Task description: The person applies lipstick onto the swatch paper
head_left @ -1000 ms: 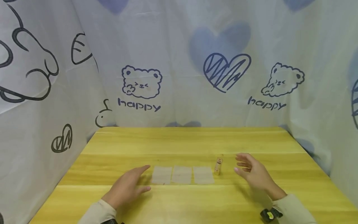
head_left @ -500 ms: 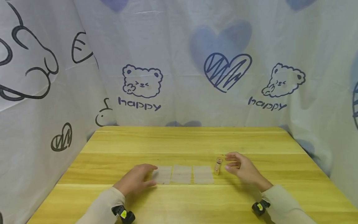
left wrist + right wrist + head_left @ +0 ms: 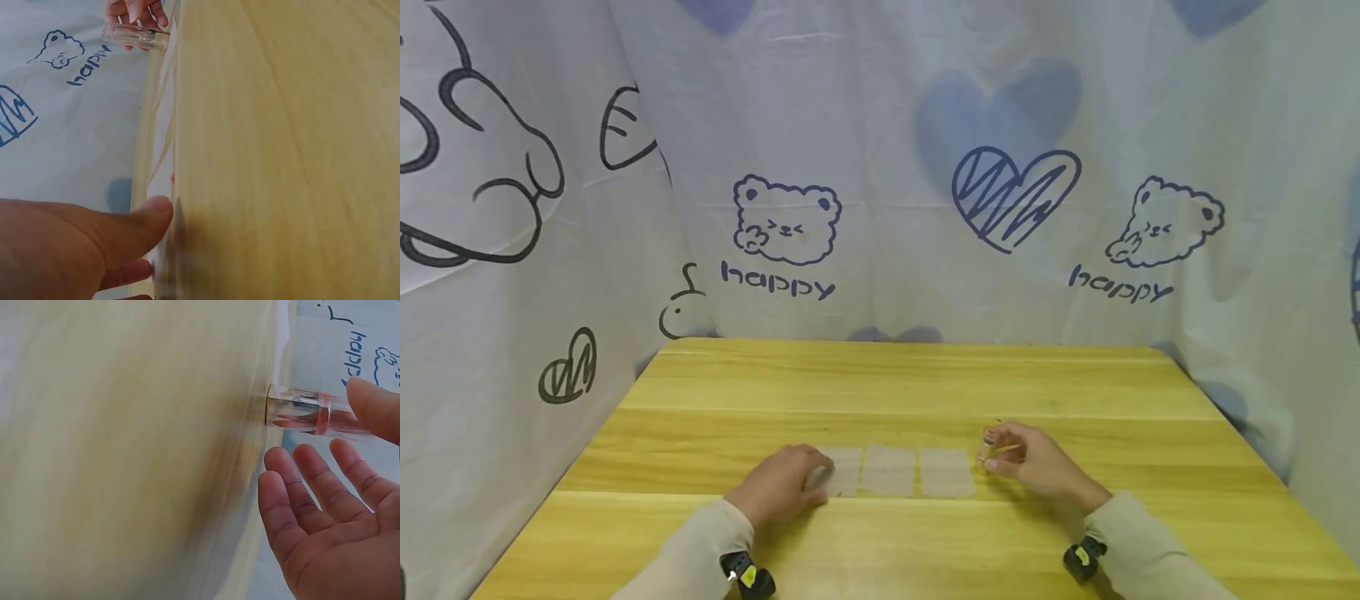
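Observation:
Three white paper squares lie in a row on the wooden table: a left one (image 3: pixel 846 471), a middle one (image 3: pixel 889 471) and a right one (image 3: pixel 947 472). My left hand (image 3: pixel 782 485) is at the outer edge of the left square, thumb apart from the fingers, covering part of it. Beside the right square stands a small clear tube with a pinkish band (image 3: pixel 324 414), its exact kind unclear. Around it my right hand (image 3: pixel 1041 462) is spread; the right wrist view shows a gap between the tube and the fingers (image 3: pixel 312 465), with the thumb overlapping its top.
A yellow wooden table (image 3: pixel 880 383) spreads under everything. Behind it and along both sides hangs a white curtain (image 3: pixel 880 167) printed with bears and hearts. Each wrist carries a small black camera, such as the left wrist camera (image 3: pixel 748 575).
My right hand has moved left, from well beside the tube to around it. My left hand has moved right, onto the left paper square. The tube and papers stay in place.

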A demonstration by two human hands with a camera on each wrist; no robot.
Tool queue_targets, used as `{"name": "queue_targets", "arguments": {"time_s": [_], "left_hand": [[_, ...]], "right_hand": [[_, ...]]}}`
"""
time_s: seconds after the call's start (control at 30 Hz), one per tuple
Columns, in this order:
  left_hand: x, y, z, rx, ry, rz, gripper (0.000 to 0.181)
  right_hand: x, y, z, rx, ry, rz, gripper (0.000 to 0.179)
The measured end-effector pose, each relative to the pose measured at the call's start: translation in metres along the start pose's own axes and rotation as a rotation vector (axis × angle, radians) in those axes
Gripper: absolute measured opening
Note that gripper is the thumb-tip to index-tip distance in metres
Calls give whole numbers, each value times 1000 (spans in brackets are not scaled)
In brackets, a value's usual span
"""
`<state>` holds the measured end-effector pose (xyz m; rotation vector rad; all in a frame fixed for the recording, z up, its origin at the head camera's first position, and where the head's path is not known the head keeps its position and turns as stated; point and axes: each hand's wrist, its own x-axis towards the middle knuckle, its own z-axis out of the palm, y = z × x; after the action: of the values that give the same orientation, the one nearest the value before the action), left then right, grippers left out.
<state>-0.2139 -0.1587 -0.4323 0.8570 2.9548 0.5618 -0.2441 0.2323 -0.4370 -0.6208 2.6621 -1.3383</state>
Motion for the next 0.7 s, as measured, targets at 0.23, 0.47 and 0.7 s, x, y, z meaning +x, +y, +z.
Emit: {"name": "queue_targets", "arguments": {"time_s": [0.23, 0.47, 0.7], "left_hand": [[0, 1, 3, 51, 23, 8, 30], [-1, 2, 1, 56, 37, 4, 24], [0, 3, 0, 63, 42, -10, 21]], "right_hand": [[1, -1, 3, -34, 7, 8, 41], [3, 2, 4, -83, 8, -11, 36], [4, 0, 6, -101, 14, -11, 35]]}}
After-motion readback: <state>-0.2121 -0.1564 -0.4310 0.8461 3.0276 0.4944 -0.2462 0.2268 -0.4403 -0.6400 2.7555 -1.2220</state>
